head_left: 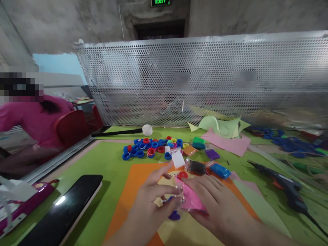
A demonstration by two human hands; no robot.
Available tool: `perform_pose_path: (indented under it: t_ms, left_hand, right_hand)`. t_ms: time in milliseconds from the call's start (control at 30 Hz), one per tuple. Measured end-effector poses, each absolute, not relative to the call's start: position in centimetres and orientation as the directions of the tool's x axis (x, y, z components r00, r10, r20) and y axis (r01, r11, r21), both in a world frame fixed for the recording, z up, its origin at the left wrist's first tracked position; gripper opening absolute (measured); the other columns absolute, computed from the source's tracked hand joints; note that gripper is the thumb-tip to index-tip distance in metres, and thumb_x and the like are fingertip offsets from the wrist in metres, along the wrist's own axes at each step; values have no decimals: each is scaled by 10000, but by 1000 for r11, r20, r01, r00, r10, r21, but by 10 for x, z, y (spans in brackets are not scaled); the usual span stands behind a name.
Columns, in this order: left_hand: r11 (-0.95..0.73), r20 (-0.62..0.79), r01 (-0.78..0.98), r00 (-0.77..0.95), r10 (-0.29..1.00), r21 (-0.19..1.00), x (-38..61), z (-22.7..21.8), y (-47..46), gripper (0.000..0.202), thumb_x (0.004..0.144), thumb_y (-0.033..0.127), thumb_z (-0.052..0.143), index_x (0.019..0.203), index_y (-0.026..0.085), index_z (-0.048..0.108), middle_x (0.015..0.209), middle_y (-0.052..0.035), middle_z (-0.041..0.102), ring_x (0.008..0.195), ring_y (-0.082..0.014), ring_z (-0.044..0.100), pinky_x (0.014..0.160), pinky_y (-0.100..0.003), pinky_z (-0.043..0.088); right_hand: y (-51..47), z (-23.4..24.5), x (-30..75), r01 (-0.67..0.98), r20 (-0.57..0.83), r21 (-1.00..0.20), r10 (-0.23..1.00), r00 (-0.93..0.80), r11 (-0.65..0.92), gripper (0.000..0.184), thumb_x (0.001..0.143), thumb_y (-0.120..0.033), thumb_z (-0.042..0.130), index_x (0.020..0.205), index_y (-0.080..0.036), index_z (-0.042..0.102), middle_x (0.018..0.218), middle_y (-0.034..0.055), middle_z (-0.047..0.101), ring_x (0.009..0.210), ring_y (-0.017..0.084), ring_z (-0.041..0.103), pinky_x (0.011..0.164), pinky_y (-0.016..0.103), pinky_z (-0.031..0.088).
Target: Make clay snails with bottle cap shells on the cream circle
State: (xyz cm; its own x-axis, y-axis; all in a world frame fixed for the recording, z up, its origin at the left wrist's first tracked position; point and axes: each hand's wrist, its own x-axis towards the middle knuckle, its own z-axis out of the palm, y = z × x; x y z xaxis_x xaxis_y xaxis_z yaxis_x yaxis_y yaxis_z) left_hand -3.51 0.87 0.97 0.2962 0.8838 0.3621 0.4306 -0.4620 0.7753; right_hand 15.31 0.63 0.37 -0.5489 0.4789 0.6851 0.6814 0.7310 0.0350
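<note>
Both my hands meet over an orange paper sheet point(133, 181) on the green table. My left hand point(151, 198) pinches the edge of a pink clay packet point(191, 200) between thumb and fingers. My right hand point(215, 201) lies over the packet's right side with fingers curled on it. A small purple clay piece point(174, 216) lies just under the hands, and a red bottle cap point(182, 175) sits just beyond them.
Several blue and red bottle caps point(151, 147) and wrapped clay packets point(220, 170) lie farther back. A black phone point(64, 208) rests at left, a glue gun point(284, 184) at right. Pink and green paper point(225, 136) lies near a perforated metal screen point(205, 78). A person in pink point(33, 119) sits at left.
</note>
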Motion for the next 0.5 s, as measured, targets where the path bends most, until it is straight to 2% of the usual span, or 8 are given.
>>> perform_pose_path:
  t_ms: [100,167,367,500]
  left_hand:
    - [-353,247,401,293,924,845,-33,9,9,141,735,151,596,718,225,715,1330,-58,472,1010,-215,555,644,-242,555]
    - [-328,217,391,300,929,860,-32,8,9,167,736,130,574,725,225,711,1305,-51,493,1045,-214,545,667,-228,550]
    - [-347,217,419,328,920,839,-33,6,10,244,733,65,520,672,228,691,1307,-17,489,1076,-192,528,777,-234,515]
    - [-382,245,429,341,907,818,-32,6,10,240,706,50,507,633,220,659,1273,-16,521,1057,-195,539,763,-248,518]
  right_hand:
    - [6,4,152,691,681,88,463,-567,717,257,897,-247,394,1036,-113,564,858,85,661,750,210,618,638,334,519]
    - [6,3,152,690,669,116,457,-586,714,260,894,-227,387,1031,-96,565,847,95,657,741,216,614,630,338,515]
    - [6,2,152,678,649,146,448,-615,720,288,910,-227,350,1022,-75,568,832,100,652,719,221,606,602,339,514]
    - [6,2,151,680,626,133,470,-622,721,298,912,-230,343,1026,-74,570,828,102,651,713,227,603,587,351,512]
